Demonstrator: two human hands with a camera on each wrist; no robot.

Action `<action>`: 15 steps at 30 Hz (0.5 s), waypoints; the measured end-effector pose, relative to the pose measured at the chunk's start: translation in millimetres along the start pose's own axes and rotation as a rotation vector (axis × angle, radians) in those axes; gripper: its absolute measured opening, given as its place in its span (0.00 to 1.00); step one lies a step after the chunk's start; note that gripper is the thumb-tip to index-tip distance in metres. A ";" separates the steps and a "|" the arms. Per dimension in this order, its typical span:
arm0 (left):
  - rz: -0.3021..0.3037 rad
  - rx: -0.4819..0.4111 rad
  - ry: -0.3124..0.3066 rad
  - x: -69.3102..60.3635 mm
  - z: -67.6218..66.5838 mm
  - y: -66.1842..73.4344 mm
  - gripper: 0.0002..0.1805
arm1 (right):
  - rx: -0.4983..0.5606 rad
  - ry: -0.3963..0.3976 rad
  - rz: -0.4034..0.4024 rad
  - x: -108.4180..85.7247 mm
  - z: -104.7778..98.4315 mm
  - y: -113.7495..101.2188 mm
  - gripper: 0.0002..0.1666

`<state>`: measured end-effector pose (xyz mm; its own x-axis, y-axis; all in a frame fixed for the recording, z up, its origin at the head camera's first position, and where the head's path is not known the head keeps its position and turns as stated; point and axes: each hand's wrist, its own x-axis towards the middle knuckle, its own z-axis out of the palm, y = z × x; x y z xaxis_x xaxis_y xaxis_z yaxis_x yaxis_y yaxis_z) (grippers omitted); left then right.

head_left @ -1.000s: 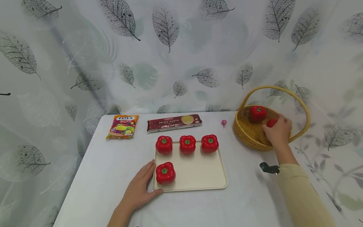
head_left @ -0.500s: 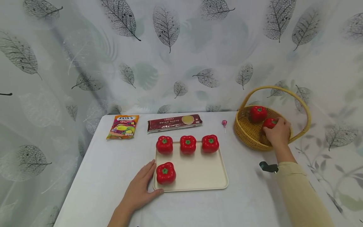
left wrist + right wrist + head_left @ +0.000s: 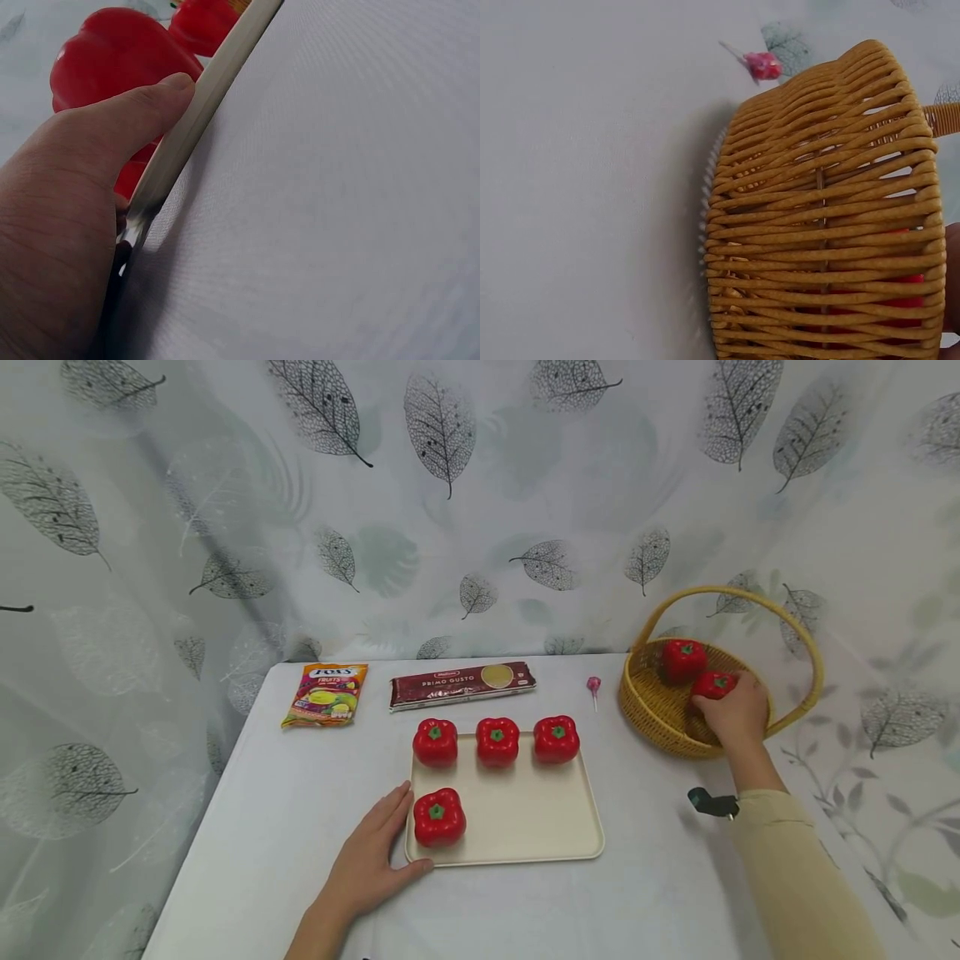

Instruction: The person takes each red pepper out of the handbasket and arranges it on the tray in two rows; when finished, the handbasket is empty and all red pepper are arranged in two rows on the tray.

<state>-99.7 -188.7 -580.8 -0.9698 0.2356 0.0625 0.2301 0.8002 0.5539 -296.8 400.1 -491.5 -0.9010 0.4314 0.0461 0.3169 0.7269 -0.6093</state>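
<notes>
Right hand (image 3: 738, 706): thumb and fingers clamped round glossy red bell pepper with green stem (image 3: 714, 684), inside round yellow-brown woven basket with arched handle (image 3: 651, 720). Left hand (image 3: 371, 852): thumb and fingers spread apart, touching edges of cream rectangular tray (image 3: 528, 818) at near left corner. Basket contents: held pepper; second red bell pepper (image 3: 683, 661), just behind. Tray contents: three red bell peppers (image 3: 497, 743), row along far edge; single red bell pepper (image 3: 439, 817), near left corner.

In the basket (image 3: 654, 720), I see only part of the nearer red pepper (image 3: 711, 686), one side hidden behind the right hand (image 3: 738, 710).
</notes>
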 end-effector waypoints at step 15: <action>-0.002 -0.008 -0.001 -0.2 -1.0 2.3 0.64 | 0.051 0.069 -0.087 -17.4 -3.4 -6.4 0.51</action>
<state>-99.1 -187.5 -578.7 -0.9701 0.2349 0.0606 0.2278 0.7960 0.5608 -282.2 389.8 -485.7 -0.9014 0.4050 0.1534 0.2217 0.7358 -0.6399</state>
